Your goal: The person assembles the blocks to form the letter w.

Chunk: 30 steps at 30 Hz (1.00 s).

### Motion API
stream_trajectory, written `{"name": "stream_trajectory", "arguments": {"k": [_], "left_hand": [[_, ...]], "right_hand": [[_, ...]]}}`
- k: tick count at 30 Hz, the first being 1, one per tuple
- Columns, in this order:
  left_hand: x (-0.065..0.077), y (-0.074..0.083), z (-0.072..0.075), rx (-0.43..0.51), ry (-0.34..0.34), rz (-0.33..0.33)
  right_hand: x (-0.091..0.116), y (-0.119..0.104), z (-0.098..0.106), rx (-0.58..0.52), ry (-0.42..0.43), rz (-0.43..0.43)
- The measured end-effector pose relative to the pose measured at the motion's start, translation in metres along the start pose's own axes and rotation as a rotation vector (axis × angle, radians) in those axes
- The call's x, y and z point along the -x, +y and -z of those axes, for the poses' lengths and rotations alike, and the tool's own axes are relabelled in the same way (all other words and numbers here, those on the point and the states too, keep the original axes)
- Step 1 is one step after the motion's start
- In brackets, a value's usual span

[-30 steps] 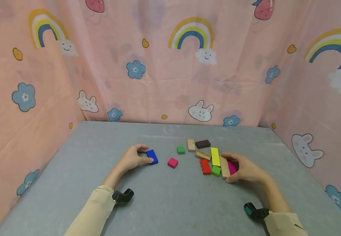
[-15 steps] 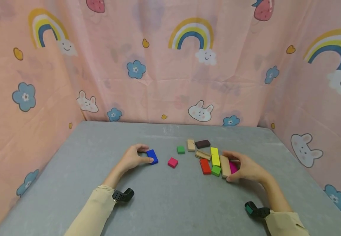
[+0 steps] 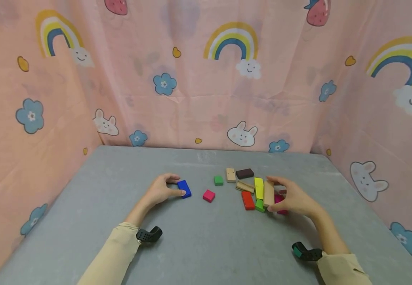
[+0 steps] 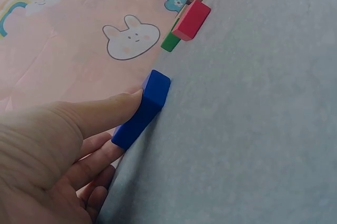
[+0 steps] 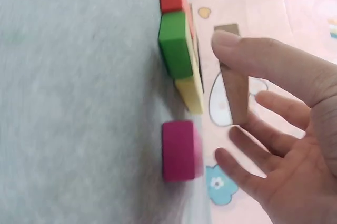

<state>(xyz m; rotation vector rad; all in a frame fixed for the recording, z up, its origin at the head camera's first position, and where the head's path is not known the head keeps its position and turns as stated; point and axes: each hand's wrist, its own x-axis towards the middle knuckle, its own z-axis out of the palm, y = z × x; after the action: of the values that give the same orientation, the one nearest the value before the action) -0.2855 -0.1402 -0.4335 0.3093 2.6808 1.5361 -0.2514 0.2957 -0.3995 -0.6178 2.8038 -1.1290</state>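
The left hand, left of the frame's centre, is pinching a blue block between thumb and fingers. The right hand, right of centre, is gripping a pale wooden block by its ends, and the right wrist view is showing that block held up off the desk. A magenta block is lying on the desk near the right hand, partly hidden by the fingers in the head view. To the left of the wooden block, a yellow block and a bright green block are crowding close, with a red block lying just beside them. Above the red one, a wooden strip is lying at a slant, and farther up a dark brown block is resting near a light wooden piece. A small green block and a pink block are sitting between the two hands, in the gap separating the blue block from the cluster. Behind the desk, a pink patterned cloth is hanging across the upper frame.
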Motion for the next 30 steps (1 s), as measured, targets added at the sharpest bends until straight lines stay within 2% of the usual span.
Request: {"name": "stream_trajectory", "arguments": {"k": [7, 13, 21, 30], "left_hand": [[-0.001, -0.002, -0.002, 0.004, 0.008, -0.024], [0.002, -0.005, -0.004, 0.011, 0.009, -0.021], [0.003, -0.006, -0.004, 0.021, 0.008, -0.029], [0.001, -0.002, -0.001, 0.0, 0.006, -0.039]], "right_hand": [[-0.005, -0.018, -0.007, 0.055, 0.049, 0.045], [-0.007, -0.032, -0.019, 0.055, 0.016, 0.118], [-0.009, -0.051, -0.036, 0.109, -0.009, 0.143], [-0.015, -0.076, -0.062, 0.048, -0.127, 0.127]]}}
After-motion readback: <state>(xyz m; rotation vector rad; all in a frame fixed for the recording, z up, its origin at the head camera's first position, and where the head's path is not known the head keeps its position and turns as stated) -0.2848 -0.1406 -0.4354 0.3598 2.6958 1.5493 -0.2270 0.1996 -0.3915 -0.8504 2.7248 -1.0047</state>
